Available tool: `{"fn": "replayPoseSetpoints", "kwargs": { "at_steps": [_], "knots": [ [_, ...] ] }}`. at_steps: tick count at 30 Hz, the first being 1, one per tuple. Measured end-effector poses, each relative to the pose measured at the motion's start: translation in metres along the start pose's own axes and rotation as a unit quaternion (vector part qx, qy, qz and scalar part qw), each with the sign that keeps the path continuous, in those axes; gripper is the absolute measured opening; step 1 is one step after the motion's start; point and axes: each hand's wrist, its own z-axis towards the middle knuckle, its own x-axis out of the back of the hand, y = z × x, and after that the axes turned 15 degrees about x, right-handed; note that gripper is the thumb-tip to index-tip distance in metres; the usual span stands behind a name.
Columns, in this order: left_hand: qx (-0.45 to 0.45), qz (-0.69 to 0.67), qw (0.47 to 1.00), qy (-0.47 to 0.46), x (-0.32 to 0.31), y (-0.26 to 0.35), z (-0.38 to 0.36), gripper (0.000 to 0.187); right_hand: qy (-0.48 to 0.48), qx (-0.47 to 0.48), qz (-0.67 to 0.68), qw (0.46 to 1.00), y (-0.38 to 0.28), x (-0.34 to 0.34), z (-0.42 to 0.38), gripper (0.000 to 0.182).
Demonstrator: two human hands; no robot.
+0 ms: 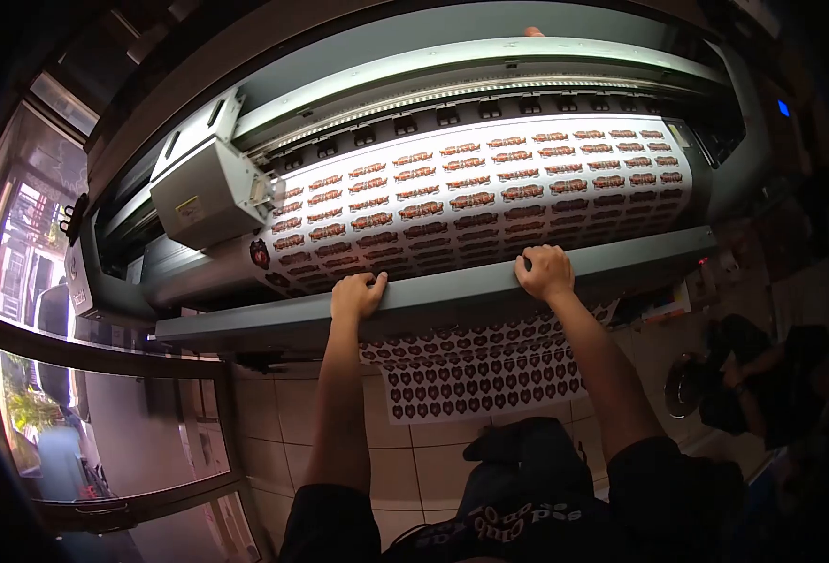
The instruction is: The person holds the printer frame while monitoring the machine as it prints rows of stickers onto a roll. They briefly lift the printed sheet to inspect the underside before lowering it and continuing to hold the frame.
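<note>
A long grey front bar (452, 284) runs across a wide-format printer. My left hand (357, 295) grips its upper edge left of the middle, fingers curled over it and thumb to the right. Further right, my right hand (545, 271) is wrapped over the same edge. Behind the bar lies a white printed sheet (485, 159) with rows of repeated reddish-brown designs. The print carriage (210, 192) stands over the sheet's left end. Below the bar hangs more of the print (480, 375), covered in small dark red shapes.
Glass doors (114, 422) with dark frames are at the left. Tiled floor (386, 460) shows beneath the printer. At the right, a dim seated person (762, 385) is partly visible beside a round dark object (685, 385). A fingertip-like shape (534, 32) appears behind the printer.
</note>
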Motion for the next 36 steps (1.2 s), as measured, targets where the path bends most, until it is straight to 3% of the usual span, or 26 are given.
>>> {"fn": "replayPoseSetpoints", "kwargs": {
  "at_steps": [14,36],
  "knots": [
    [0.053,-0.004,0.998,-0.042,0.006,0.002,-0.003,0.063,-0.043,-0.018,-0.016,0.999,0.001,0.001,0.003,0.03],
    [0.002,-0.034,0.999,0.011,0.002,0.004,-0.003,0.056,-0.061,-0.03,-0.018,0.997,0.001,0.002,0.004,0.031]
  ]
}}
